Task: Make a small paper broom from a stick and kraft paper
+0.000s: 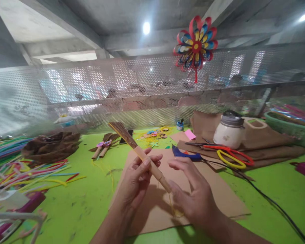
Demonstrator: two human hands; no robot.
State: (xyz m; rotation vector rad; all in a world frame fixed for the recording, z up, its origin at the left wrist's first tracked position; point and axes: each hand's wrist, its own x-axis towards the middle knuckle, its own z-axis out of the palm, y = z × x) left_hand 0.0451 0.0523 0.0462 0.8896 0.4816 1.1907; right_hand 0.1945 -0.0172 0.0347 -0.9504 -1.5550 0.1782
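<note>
Slantwise in my left hand (139, 176) is a small paper broom (155, 171): a rolled tan handle with a brown fringed head at its upper left end. The thumb and fingers of that hand close round the middle of the handle. My right hand (193, 189) is beside the lower end, fingers spread and curved, its thumb close to the handle's tip; whether it touches cannot be made out. Yellow string (176, 211) dangles from that end. Beneath both hands lies a sheet of tan cardboard (218, 200). Just beyond the right hand rests a blue glue gun (185, 154).
Two similar small brooms (104, 147) and a dark phone (126, 136) lie behind left. Colourful pipe cleaners (45, 173) spread at left. At right are red and yellow scissors (231, 158), a white jug (228, 130), brown paper (269, 145) and a black cord (266, 193).
</note>
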